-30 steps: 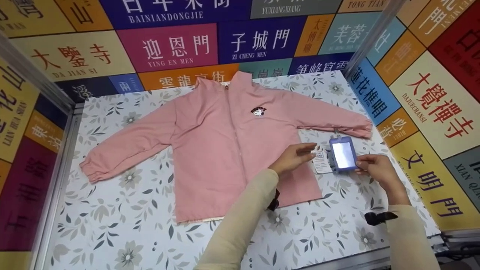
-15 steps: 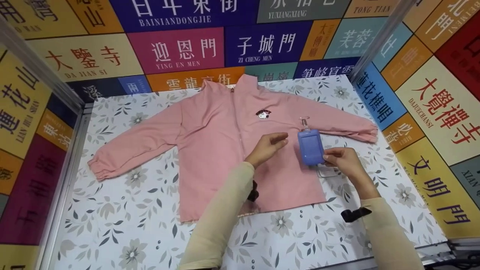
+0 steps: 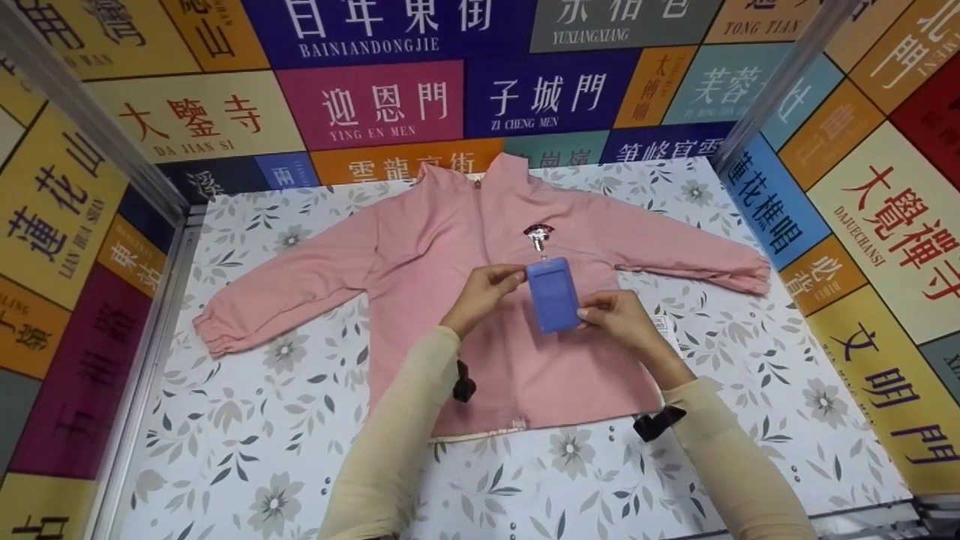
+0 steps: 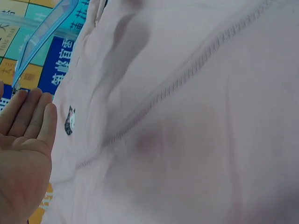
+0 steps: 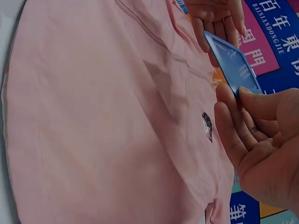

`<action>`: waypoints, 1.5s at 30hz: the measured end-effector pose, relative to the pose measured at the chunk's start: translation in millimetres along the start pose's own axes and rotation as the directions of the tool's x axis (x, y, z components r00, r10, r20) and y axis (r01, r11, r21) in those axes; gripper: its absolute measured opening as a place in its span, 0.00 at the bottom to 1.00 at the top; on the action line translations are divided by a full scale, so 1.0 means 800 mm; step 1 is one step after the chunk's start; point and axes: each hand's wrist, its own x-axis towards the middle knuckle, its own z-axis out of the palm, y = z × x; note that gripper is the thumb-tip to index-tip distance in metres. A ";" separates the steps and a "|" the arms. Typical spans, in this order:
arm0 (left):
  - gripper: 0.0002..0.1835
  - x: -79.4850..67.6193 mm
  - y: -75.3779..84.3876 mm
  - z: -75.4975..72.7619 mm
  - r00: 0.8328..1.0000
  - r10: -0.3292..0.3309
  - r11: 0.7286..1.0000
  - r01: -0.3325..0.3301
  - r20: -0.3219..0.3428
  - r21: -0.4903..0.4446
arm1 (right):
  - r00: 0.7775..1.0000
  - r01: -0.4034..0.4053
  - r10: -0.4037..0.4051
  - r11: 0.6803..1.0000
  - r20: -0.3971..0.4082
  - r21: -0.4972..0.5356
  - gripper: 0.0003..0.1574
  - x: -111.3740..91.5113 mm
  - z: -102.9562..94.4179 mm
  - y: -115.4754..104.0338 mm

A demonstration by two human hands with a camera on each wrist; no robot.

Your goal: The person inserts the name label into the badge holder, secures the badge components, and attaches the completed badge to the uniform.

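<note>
A blue-purple badge holder (image 3: 553,296) with a clip (image 3: 538,241) at its top is held upright over the front of the pink zip jacket (image 3: 427,300). My right hand (image 3: 619,319) pinches its right edge, thumb on the near face, as the right wrist view also shows on the holder (image 5: 240,67). At the opposite edge is my left hand (image 3: 484,296), fingertips right at the upper left corner. Its fingers (image 4: 30,112) look straight in the left wrist view. The clip overlaps the small dark chest emblem (image 3: 538,227) in the head view.
The jacket lies with both sleeves spread on a white floral tabletop (image 3: 274,420). Beyond my right hand, a white printed card (image 3: 661,324) shows partly at the jacket's side. Panels with coloured lettered blocks (image 3: 371,105) stand at the back and both sides.
My right hand has carried the badge holder left from beside the jacket to over its chest, its face turning from shiny to solid blue. My left hand moved left, and the holder now meets its fingertips.
</note>
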 end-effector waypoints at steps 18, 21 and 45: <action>0.12 -0.019 -0.016 -0.061 0.987 -0.005 0.998 -0.004 -0.162 -0.057 | 0.998 -0.007 0.006 1.000 0.057 0.007 0.14 0.036 0.075 -0.010; 0.12 -0.021 -0.018 -0.063 0.982 -0.015 0.998 0.004 -0.191 -0.058 | 0.998 -0.013 0.013 1.000 0.065 0.001 0.15 0.037 0.081 -0.009; 0.10 -0.030 -0.024 -0.066 0.968 -0.058 0.985 0.015 -0.246 -0.172 | 0.992 -0.025 0.026 1.000 0.120 -0.009 0.16 0.041 0.090 -0.004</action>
